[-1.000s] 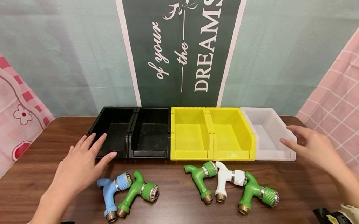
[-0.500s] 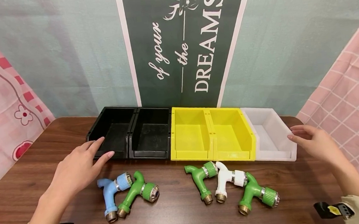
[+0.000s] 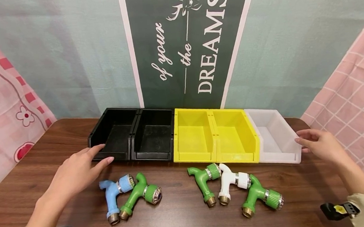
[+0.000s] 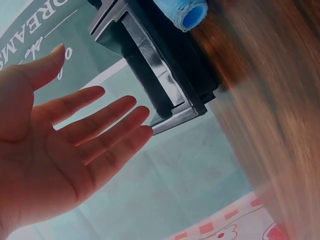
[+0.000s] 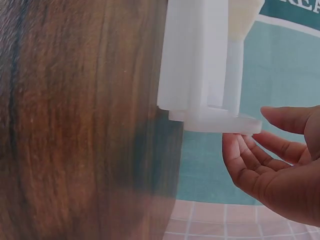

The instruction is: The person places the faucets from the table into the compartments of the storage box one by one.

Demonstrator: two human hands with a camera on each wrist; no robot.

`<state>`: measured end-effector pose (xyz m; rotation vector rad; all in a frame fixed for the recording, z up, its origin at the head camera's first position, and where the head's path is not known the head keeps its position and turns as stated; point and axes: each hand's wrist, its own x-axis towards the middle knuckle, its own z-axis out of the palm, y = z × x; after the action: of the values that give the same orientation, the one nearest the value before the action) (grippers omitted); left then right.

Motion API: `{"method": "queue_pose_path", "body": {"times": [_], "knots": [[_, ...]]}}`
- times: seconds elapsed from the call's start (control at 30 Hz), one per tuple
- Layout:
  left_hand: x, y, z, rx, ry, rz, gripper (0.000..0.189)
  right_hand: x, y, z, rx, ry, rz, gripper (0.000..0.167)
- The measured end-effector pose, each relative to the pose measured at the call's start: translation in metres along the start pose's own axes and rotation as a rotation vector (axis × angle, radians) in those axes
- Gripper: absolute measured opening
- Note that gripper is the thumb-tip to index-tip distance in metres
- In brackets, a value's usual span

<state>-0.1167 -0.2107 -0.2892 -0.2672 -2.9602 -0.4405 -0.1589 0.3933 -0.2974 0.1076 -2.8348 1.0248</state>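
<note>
My left hand (image 3: 77,171) hovers at the front left corner of the outer black bin (image 3: 117,136), its fingers relaxed and holding nothing. The left wrist view shows the palm and spread fingers, the fingertips close to the bin's edge. At the other end of the row, my right hand (image 3: 324,148) has its fingertips against the outer side of the white bin (image 3: 270,138); its thumb stays apart from the wall in the right wrist view. In front of the bins lie a blue faucet (image 3: 111,197), a green faucet (image 3: 134,196), and, further right, a green faucet (image 3: 202,183), a white faucet (image 3: 227,182) and another green faucet (image 3: 253,196).
Between the end bins stand a second black bin (image 3: 153,139) and two yellow bins, the left yellow bin (image 3: 193,137) and the right yellow bin (image 3: 233,136). All sit side by side on the brown wooden table (image 3: 177,220), before a green-grey backdrop (image 3: 100,55).
My left hand has drawn back slightly towards me from the black bin. My right hand has shifted outwards, from over the white bin's rim to its outer side. Bins and faucets have stayed put.
</note>
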Motion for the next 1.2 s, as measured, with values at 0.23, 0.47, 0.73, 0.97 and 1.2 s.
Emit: {"method": "queue_pose_path", "body": {"times": [0.23,0.47,0.73,0.97,1.2], "knots": [[-0.003,-0.006,0.000,-0.054,-0.021,-0.002,0.060,0.002,0.008,0.001,0.042,-0.008,-0.005,0.038],[-0.007,-0.010,0.004,-0.100,-0.067,-0.024,0.057,0.002,0.008,0.001,0.082,-0.009,-0.021,0.034],[-0.014,-0.008,0.008,-0.181,-0.118,-0.030,0.051,0.001,0.014,-0.002,0.167,-0.015,-0.044,0.014],[-0.021,-0.006,0.012,-0.187,-0.178,-0.068,0.051,0.003,0.016,-0.002,0.157,-0.011,-0.017,0.012],[-0.024,-0.005,0.017,-0.233,-0.261,-0.071,0.045,0.002,0.014,0.000,0.107,-0.017,-0.004,0.033]]}}
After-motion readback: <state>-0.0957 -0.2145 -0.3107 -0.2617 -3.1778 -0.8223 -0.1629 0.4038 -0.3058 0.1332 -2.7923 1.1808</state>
